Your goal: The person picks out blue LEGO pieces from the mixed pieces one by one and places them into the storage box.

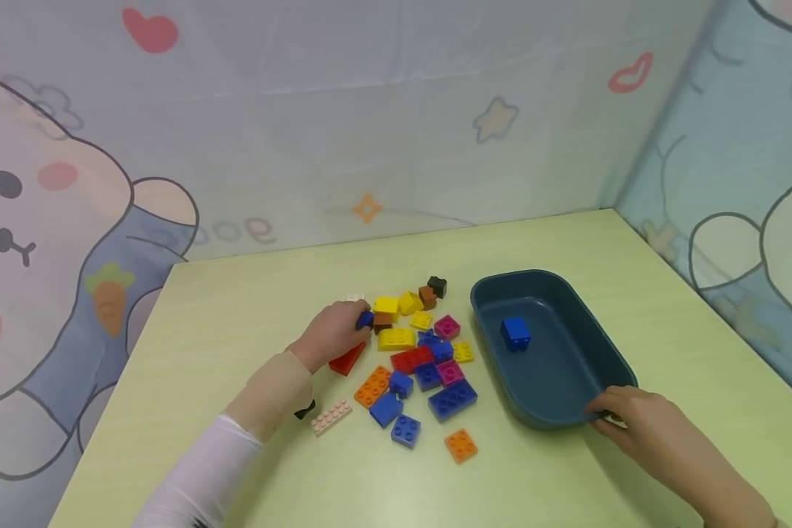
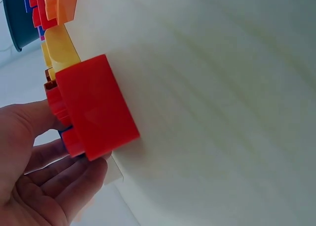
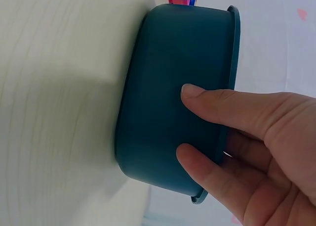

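Observation:
My left hand (image 1: 333, 330) reaches into the left side of a spread of toy bricks. Its thumb and fingers pinch a small blue brick (image 1: 365, 320). A red brick (image 2: 98, 107) stands in front of that hand in the left wrist view and hides most of the blue one. On the right, my right hand (image 1: 623, 414) grips the near corner of a dark teal bin (image 1: 554, 374), thumb on the outer wall (image 3: 173, 67). One blue brick (image 1: 515, 333) lies inside the bin.
Between the hands lie several loose bricks, among them a yellow arched one (image 1: 396, 339), a long blue one (image 1: 452, 400) and an orange one (image 1: 372, 386). A pink brick (image 1: 331, 417) and an orange square (image 1: 460, 445) lie nearer. A printed cloth (image 1: 396, 147) hangs behind the table (image 1: 251, 293).

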The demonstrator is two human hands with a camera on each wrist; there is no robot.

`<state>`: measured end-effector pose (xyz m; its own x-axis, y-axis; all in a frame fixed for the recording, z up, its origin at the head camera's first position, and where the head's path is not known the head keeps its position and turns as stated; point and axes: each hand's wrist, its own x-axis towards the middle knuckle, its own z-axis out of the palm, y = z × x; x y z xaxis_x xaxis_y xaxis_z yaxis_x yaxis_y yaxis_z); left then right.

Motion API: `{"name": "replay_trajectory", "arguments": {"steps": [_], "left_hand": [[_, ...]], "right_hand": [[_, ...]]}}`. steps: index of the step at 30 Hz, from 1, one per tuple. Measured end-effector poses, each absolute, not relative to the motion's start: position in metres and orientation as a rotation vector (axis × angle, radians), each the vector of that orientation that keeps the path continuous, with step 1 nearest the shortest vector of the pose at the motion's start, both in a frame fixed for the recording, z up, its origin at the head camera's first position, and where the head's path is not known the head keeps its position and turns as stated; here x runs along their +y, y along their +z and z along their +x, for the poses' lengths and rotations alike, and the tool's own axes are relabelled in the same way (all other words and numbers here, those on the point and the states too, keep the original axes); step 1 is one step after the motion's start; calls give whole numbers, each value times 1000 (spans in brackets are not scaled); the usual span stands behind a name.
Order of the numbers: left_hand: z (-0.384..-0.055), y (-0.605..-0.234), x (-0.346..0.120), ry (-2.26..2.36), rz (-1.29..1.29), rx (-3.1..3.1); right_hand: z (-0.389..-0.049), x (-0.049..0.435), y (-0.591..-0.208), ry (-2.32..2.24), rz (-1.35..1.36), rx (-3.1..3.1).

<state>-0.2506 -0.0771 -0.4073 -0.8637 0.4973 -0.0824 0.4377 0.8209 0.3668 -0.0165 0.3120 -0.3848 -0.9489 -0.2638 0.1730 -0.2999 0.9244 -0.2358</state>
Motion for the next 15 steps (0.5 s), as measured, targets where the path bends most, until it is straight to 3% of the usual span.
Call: {"name": "replay_trajectory", "arguments": {"steps": [15], "left_hand": [[-260,-388,-76,604,759,2862]], "right_hand": [[-19,314,-388,512,394,-2965]]}}
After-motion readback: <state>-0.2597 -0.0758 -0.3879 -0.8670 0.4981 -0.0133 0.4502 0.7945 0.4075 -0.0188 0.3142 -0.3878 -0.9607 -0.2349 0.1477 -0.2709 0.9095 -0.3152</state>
